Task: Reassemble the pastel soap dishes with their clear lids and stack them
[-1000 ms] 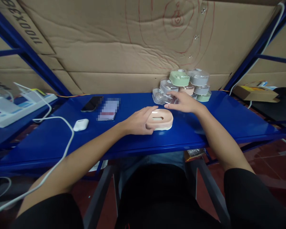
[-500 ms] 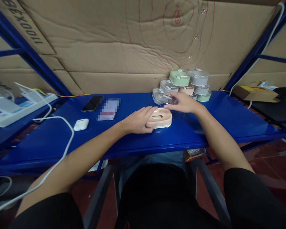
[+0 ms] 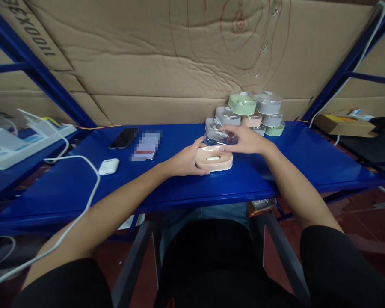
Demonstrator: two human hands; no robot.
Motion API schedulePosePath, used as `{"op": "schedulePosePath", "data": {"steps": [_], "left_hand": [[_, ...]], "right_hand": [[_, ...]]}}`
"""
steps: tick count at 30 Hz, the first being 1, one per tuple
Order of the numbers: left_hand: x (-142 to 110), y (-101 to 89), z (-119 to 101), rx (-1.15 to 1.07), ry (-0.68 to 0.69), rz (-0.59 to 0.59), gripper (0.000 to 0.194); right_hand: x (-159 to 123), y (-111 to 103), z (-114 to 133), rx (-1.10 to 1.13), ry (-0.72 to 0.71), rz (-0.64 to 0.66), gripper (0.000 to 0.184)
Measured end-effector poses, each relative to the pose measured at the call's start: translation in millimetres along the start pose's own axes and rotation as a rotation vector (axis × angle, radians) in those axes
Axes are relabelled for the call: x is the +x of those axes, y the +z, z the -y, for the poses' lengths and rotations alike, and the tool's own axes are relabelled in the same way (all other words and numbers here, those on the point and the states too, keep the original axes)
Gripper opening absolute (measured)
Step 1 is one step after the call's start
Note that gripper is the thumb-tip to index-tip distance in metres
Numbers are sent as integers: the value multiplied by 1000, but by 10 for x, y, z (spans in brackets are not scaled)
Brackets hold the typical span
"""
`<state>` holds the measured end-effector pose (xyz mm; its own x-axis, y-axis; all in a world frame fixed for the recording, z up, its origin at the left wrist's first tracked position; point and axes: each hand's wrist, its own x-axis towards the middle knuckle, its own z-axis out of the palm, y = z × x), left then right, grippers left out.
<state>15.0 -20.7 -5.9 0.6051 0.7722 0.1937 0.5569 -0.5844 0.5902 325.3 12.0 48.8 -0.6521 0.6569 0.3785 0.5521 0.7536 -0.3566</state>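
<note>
A: What has just changed under your hands?

B: Your right hand [image 3: 244, 139] has drawn the clear cover [image 3: 223, 137] nearer, so it now sits just behind the peach box [image 3: 214, 164]. Your left hand [image 3: 190, 159] has slid from over the box's left end to a grip around it, and the box has turned slightly.

A: How firmly do you have each part?

B: Your left hand is curled on the box, thumb along the near side and fingers towards the far side. Your right hand is partly closed on the cover's right end; whether your thumb also touches the box, I can't tell.

A: And what does that mean for your work?

B: I'd judge you now have the 2 parts close together, 1 per hand. The box is at the middle of the blue table [image 3: 259, 179], in front of the stacked boxes, with the green box [image 3: 240, 105] on top.

A: Can you read anything?

B: On the cardboard [image 3: 131, 77] at your upper left, "1100X3" runs slantwise, with another character cut by the edge. You won't find a legible brand: the cover's white mark is too small, and the lit phone [image 3: 147, 145] is pixelated.
</note>
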Motion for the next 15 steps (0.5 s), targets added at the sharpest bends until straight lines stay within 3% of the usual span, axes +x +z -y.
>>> {"op": "schedulePosePath", "data": {"steps": [9,15], "left_hand": [[48,71,199,-151,31,-58,151],[71,90,241,-183,-37,-48,160]], "right_hand": [[11,28,127,19,-6,64,84],[59,232,204,12,-56,86,86]]}}
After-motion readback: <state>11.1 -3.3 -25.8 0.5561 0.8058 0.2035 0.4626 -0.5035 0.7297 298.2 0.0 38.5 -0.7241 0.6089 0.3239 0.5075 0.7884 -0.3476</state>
